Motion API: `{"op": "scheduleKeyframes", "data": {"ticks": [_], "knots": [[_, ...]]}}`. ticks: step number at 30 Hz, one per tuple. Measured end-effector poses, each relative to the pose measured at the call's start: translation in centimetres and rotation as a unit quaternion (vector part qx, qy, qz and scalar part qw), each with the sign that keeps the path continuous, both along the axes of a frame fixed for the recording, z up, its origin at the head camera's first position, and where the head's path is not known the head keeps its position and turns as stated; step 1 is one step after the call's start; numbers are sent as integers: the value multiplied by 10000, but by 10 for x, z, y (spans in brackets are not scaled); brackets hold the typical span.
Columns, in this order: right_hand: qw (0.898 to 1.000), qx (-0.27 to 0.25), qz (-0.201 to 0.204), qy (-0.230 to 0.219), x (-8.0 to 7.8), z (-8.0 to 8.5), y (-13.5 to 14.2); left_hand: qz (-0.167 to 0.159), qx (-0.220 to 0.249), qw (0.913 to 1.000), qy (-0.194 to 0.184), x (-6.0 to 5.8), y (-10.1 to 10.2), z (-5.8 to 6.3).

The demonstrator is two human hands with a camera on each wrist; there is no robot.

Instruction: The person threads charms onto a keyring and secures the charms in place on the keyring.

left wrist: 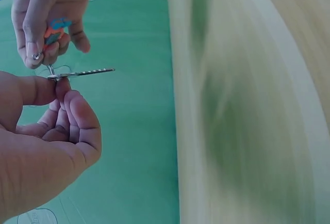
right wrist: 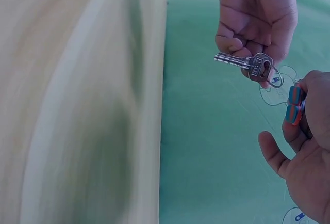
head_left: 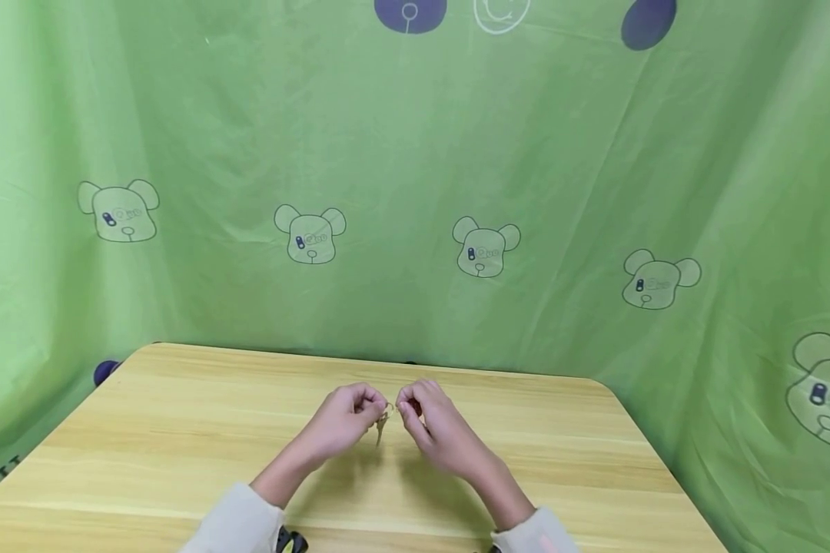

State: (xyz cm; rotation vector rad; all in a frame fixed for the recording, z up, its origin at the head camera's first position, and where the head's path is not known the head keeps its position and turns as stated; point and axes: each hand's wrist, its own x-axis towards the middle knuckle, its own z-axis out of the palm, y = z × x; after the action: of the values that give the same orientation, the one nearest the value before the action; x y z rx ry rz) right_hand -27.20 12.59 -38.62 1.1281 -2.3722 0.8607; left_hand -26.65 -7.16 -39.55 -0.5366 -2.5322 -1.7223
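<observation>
My left hand (head_left: 346, 415) pinches a metal key (right wrist: 258, 67) by its head, between thumb and index finger. The notched blade juts away from the fingertips in both wrist views. Through the key's head runs a thin split ring (right wrist: 282, 78). Close by on the right, my right hand (head_left: 439, 426) holds a small orange and teal charm (right wrist: 294, 105), its fingers curled round it and hiding part of it. A small metal end of the charm shows at the right thumb tip in the left wrist view. The two hands' fingertips nearly meet above the table.
Beneath the hands lies a light wood-grain table (head_left: 214, 415) with rounded far corners. A green curtain (head_left: 401, 138) printed with bear heads hangs behind it and along both sides. Pale sleeves (head_left: 238, 522) cover the forearms, with a dark wrist strap (head_left: 292, 540) at the left one.
</observation>
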Motion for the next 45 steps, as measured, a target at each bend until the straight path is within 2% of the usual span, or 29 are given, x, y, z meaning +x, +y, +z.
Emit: {"op": "scheduleKeyframes", "data": {"ticks": [5,15,22,27,45], "knots": [[9999,-65,-92,80,0,2,-1,146,242,9995,-130,0,5,4],[9991,-404,-95,-52,0,1,-2,409,648,9966,-314,4,9,12],[9981,-597,118,44,-1,0,-4,465,664,9962,-307,8,13,12],[9984,-545,68,-127,1,0,-4,467,649,9962,-352,10,13,13],[9992,-383,8,-81,2,0,-2,482,720,9953,-431,13,10,17]]}}
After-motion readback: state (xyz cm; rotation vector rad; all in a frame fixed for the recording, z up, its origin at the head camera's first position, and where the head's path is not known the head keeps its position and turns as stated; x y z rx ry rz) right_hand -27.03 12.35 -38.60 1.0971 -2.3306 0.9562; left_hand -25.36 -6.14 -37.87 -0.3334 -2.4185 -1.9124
